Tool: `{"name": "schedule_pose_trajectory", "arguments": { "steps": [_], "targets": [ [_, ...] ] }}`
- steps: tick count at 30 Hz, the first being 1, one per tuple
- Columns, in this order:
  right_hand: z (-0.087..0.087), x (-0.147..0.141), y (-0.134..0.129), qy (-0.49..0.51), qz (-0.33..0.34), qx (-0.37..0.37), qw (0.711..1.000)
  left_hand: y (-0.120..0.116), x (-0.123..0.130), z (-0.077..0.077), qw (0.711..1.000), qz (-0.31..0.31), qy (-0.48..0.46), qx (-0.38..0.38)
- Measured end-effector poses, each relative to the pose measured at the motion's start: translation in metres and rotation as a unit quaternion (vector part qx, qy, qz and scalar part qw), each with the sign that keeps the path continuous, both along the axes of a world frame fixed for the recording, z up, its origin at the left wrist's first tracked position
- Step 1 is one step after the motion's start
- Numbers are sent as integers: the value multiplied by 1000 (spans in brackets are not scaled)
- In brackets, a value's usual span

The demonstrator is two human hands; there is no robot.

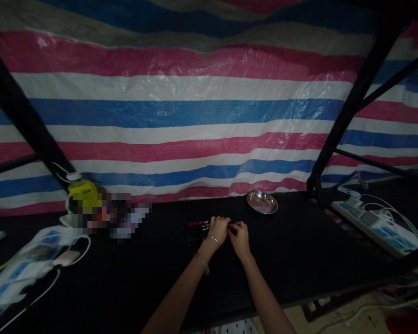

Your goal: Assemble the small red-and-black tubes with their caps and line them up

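Several pens, one of them red and the others dark, lie side by side on the black table. My left hand, with a bracelet at the wrist, rests over their right ends, its fingers bent. Just to its right, my right hand has its fingers curled and pressed together near my left fingertips. Something dark and small seems to be between the two hands, too dim to name. A shiny round metal dish sits behind and to the right of my hands.
A yellow bottle stands at the back left beside a blurred patch. Power strips with white cables lie at the left and right. Black frame posts rise on both sides before a striped sheet.
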State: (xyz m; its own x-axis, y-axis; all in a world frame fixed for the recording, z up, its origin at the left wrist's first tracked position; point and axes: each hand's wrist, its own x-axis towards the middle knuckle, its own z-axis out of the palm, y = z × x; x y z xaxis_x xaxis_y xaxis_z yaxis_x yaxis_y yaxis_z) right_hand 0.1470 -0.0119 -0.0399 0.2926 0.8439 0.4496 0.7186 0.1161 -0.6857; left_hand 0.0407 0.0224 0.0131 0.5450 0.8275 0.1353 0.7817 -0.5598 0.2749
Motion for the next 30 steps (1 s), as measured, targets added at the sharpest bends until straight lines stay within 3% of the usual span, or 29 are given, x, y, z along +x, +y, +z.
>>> {"name": "schedule_pose_trajectory", "arguments": {
  "steps": [5,19,30],
  "targets": [
    [2,1,-1,16,1,10,1000,4,1,2,999,-26,16,-17],
    [-1,0,1,54,2,17,998,9,3,5,998,-27,28,-43],
    [6,-2,-4,-4,12,-6,1000,12,0,8,997,-48,-1,-56]
  ]
}}
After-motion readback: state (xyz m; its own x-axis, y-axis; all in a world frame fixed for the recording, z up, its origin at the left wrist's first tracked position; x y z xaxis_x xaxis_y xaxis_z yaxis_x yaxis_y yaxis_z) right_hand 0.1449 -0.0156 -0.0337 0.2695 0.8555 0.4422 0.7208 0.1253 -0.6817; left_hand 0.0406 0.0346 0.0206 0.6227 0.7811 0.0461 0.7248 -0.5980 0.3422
